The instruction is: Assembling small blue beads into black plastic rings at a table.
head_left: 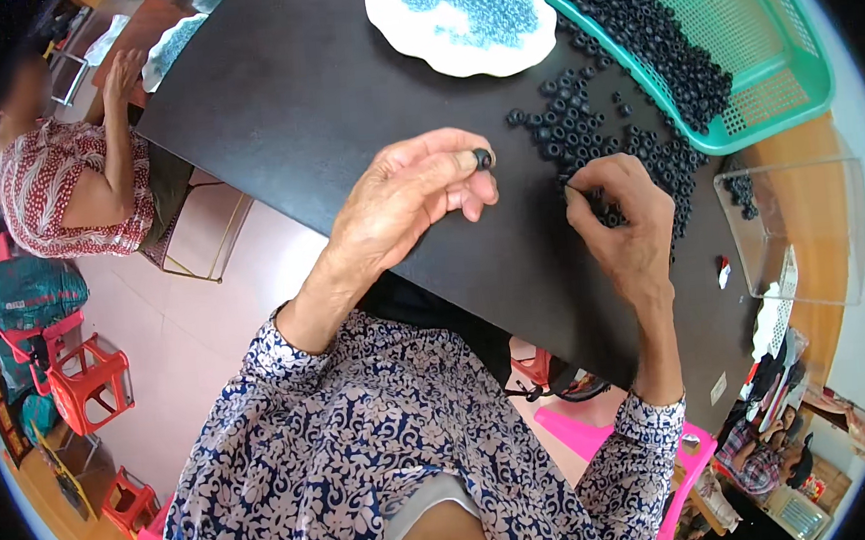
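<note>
My left hand (402,194) is raised over the dark table. Its thumb and index finger pinch a small black bead (483,158) with a hole in it, while the other fingers curl below. To the right, my right hand (628,218) is closed in a pinch at the edge of a loose pile of black beads (584,139). Something small and dark shows at its fingertips, too small to name. Part of the pile is hidden behind this hand.
A white scalloped dish (483,61) of tiny pale-blue beads stands at the far side. A green plastic basket (709,140) with many black beads is at the far right, near a clear plastic box (825,288). Another person (76,185) sits at the left.
</note>
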The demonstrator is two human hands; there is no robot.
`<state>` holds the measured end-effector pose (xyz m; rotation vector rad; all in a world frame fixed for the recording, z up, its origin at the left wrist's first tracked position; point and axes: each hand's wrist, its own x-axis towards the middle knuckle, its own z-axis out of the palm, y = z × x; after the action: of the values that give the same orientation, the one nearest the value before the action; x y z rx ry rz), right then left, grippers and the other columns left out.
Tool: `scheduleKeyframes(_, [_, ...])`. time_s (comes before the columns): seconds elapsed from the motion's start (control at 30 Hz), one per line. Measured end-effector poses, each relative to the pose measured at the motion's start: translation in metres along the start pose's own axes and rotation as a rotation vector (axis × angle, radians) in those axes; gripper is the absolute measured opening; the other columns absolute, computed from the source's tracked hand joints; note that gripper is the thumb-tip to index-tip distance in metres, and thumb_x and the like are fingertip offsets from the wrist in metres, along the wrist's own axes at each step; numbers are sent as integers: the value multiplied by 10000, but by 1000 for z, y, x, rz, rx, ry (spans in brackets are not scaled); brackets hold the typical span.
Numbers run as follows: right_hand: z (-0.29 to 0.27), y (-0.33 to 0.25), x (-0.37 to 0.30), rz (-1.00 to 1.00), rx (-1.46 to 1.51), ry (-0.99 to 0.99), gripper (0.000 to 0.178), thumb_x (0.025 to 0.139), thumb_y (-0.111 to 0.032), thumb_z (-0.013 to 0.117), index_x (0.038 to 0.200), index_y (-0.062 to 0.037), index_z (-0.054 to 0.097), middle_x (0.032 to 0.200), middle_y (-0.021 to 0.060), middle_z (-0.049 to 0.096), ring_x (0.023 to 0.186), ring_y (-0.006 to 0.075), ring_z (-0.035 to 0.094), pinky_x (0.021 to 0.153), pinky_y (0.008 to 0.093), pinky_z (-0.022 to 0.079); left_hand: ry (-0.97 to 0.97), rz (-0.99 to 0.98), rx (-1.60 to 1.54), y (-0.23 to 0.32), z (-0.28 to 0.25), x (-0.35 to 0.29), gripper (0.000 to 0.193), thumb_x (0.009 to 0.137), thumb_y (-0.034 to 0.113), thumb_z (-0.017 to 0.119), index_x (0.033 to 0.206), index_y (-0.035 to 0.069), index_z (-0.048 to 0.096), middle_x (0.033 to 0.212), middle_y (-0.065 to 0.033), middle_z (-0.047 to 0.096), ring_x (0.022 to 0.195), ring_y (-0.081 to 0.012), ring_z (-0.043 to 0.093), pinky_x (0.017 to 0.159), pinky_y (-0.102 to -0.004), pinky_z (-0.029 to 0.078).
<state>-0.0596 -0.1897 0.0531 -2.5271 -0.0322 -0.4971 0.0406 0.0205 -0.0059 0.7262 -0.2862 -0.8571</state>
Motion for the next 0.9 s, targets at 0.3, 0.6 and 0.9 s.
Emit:
scheduleKeyframes(0.3, [25,12,103,-73,22,-32,97,841,-16,639,930,12,667,741,28,620,609,69,496,572,220,416,112,-121,65,4,6,-11,231,926,80,560,1111,-53,600,901,-151,678,778,-178,633,731,-285,517])
scheduleKeyframes(0.6, [63,37,163,-398,-266,-111,170,798,-16,592,921,-53,703,870,90,657,805,272,604,770,370,481,68,-136,167,9,8,-9,188,920,62,557,1067,-37,619,884,-110,678,785,-143,636,725,-266,513])
scheduleKeyframes(0.9, [69,43,173,-336,-205,-73,170,811,-52,605,945,-64,709,889,83,658,838,248,591,796,364,472,70,-82,336,10,7,-10,228,927,126,584,1073,-30,662,816,-65,686,749,-104,624,706,-240,511])
